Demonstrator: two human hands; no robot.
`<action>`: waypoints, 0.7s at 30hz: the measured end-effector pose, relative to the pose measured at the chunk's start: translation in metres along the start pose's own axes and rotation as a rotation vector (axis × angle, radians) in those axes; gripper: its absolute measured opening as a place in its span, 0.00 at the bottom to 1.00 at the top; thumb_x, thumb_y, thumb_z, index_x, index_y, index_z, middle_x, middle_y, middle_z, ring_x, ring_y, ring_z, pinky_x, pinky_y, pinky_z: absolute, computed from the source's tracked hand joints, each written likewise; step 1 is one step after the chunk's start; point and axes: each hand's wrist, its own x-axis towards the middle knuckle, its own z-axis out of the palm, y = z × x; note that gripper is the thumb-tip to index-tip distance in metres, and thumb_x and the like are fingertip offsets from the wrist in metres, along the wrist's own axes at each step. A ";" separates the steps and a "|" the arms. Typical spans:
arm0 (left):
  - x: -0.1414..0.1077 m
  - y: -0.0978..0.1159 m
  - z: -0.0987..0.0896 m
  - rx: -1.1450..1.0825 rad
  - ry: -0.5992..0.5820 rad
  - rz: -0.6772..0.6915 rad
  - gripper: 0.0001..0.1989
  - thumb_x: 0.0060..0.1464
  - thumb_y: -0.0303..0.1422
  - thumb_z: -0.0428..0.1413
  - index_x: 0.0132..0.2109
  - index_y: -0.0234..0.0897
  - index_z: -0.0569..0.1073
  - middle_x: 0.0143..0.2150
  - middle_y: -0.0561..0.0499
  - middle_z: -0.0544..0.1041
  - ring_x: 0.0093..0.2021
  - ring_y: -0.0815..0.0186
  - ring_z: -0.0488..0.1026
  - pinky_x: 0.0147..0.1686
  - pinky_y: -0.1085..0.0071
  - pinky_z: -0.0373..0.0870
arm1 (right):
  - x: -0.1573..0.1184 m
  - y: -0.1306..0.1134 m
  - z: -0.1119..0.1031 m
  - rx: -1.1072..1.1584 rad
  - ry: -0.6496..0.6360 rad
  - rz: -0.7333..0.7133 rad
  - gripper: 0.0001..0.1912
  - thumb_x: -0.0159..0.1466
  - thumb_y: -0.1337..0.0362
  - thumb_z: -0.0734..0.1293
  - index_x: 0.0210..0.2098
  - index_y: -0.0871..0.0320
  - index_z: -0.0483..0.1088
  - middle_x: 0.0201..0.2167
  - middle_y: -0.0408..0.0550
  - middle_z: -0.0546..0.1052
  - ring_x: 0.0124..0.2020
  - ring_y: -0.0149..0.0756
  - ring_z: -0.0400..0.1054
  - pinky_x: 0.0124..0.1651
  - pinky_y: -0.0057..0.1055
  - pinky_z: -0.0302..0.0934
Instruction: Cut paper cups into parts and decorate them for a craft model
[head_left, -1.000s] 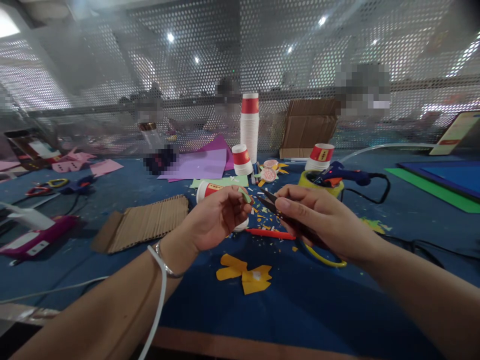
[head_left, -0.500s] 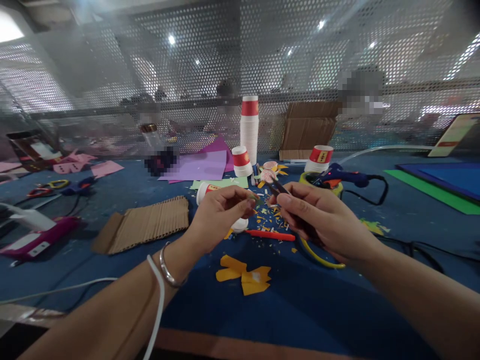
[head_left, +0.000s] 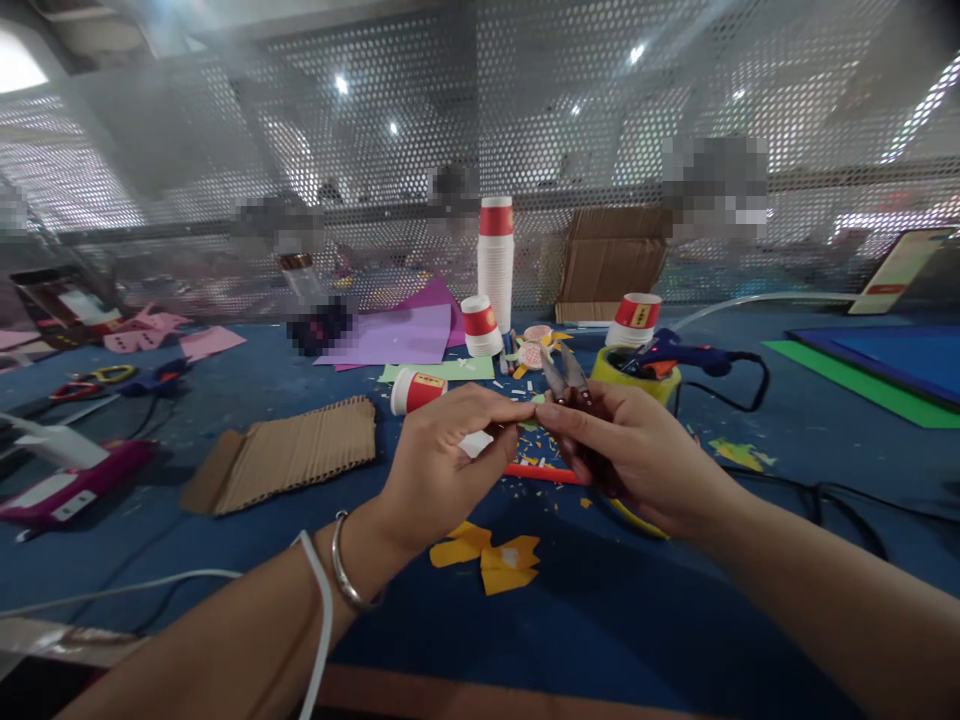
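Observation:
My right hand [head_left: 619,430] is closed round a pair of scissors [head_left: 577,378], whose blades point up and away from me, spread apart. A small piece of green paper [head_left: 538,399] shows at the meeting fingertips of both hands. My left hand [head_left: 450,450] has its index finger stretched to my right thumb, with its own thumb bent below; the fingers partly hide the paper. Under the hands lie a red pen [head_left: 544,473] and several tiny yellow and white paper scraps. Nearer to me are yellow paper cutouts [head_left: 510,565]. A paper cup [head_left: 418,390] lies on its side beyond my left hand.
Corrugated cardboard [head_left: 300,455] lies to the left, near a magenta power strip [head_left: 79,480]. Stacked paper cups [head_left: 495,265] stand at the back. A glue gun [head_left: 679,352] rests on a yellow tape roll [head_left: 626,370] at right; black cables [head_left: 832,492] trail there. A mesh partition [head_left: 390,130] stands behind.
My left index finger has stretched across to my right thumb, and the hands have come together. The scissor blades have turned upward and spread. The cutouts remain in place.

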 end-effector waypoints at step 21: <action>0.006 -0.006 0.003 -0.509 -0.190 -0.515 0.08 0.52 0.34 0.65 0.30 0.36 0.75 0.26 0.56 0.71 0.25 0.73 0.66 0.27 0.74 0.63 | 0.000 -0.002 -0.007 -0.323 -0.029 -0.150 0.15 0.63 0.51 0.71 0.34 0.55 0.69 0.15 0.34 0.64 0.14 0.24 0.54 0.17 0.25 0.47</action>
